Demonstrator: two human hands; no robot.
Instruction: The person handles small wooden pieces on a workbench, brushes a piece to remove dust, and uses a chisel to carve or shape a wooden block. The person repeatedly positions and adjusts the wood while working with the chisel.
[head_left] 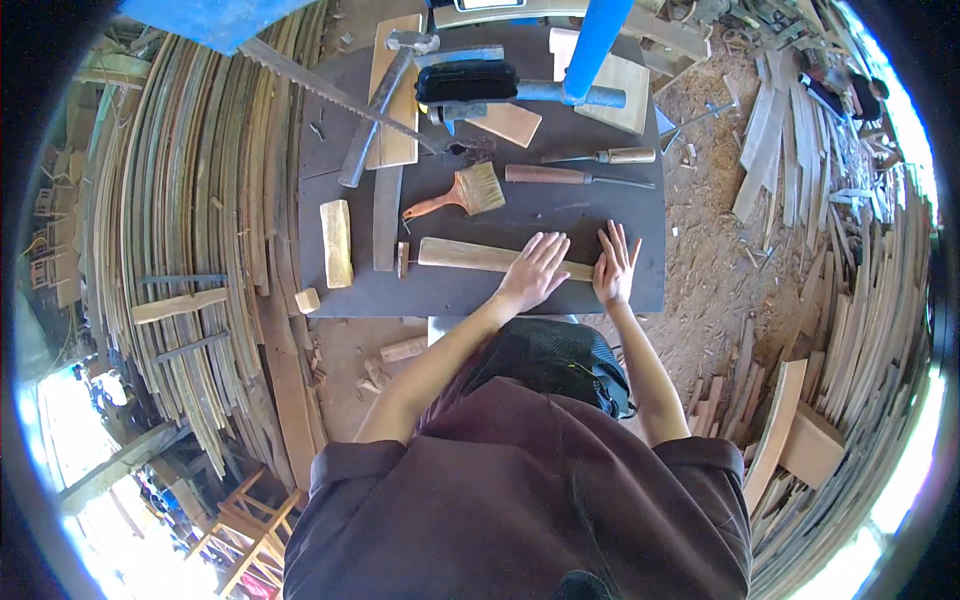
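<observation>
As the wooden strip (465,255) likely needs steadying, the left grip (535,272) spreads over it; the right grip (616,265) splays at its three-o'clock end. A brush (482,190) lies aside at eleven o'clock.

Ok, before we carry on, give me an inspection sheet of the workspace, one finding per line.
Surface: dark tabletop, crowded toward its far side.
Job's things: wooden strip lying crosswise near the front edge.
Clutter: paintbrush, brown-handled tool, light-handled tool, hammer, wood block.
Left hand: laid flat across the strip.
Right hand: open, at the strip's right end; contact unclear.
Cables: nothing seen on the tabletop.
Surroundings: stacked timber at left, shavings on the floor at right.
</observation>
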